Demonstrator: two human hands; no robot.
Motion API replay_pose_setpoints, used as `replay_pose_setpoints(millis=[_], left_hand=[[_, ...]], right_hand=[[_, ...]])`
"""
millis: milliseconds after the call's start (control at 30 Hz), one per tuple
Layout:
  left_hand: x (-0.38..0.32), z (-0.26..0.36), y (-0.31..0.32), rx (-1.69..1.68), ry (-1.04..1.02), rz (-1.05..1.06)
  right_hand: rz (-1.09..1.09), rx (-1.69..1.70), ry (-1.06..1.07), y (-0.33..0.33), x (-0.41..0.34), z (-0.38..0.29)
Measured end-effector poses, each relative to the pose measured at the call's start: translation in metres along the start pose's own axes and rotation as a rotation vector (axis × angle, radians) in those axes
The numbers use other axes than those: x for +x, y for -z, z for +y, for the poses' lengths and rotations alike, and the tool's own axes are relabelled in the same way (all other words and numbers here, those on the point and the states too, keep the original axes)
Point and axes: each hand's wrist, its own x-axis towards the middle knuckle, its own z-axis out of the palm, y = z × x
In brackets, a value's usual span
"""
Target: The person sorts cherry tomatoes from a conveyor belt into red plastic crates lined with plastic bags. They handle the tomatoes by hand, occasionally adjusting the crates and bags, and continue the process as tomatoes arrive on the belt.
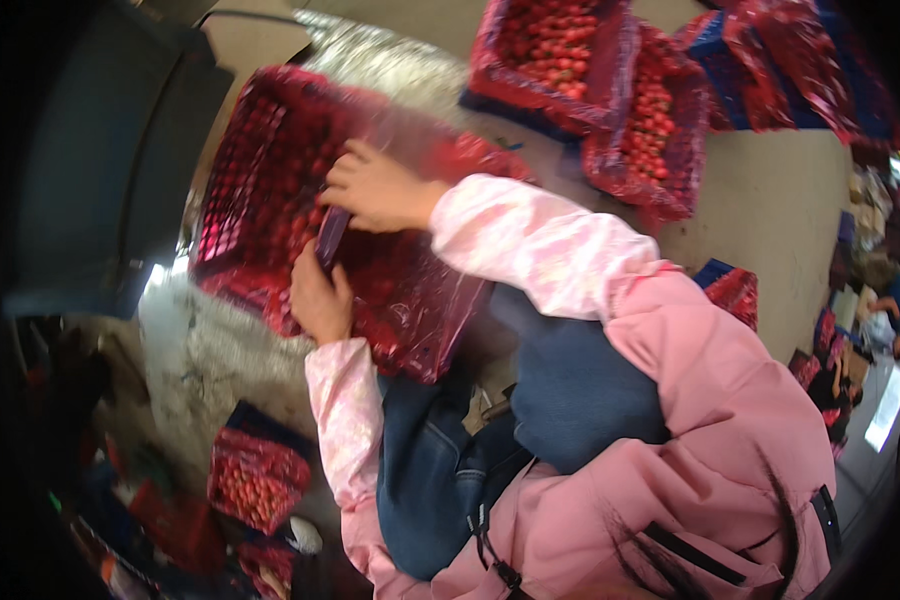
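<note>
Before me is a large plastic crate (225, 187) lined with red plastic film (435, 307). Small round red fruits (289, 161), apparently cherry tomatoes, lie inside it under a red tint. My left hand (321, 296) and my right hand (375, 187) are both over the crate, at opposite ends of a narrow dark purple bar (331, 236). The left thumb and fingers close around its lower end. The right fingers bend over its upper end, partly hiding it. Whether the bar is a crate rim or a separate piece cannot be told.
Film-lined crates of cherry tomatoes (562, 60) stand at the upper right, with blue crates (727, 64) beyond. Another tomato crate (251, 487) sits at lower left. A large dark grey object (90, 165) borders the left side. People (889, 307) are at the far right.
</note>
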Motion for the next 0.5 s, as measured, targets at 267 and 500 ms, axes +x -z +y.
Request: replay_pose_setpoints(millis=[267, 500], left_hand=[[0.006, 0.011, 0.008, -0.042, 0.045, -0.053], [0.003, 0.014, 0.003, -0.044, 0.012, -0.048]], right_hand=[[0.021, 0.282, -0.025, 0.028, -0.036, -0.022], [0.147, 1.293, -0.804, 0.086, -0.109, 0.003]])
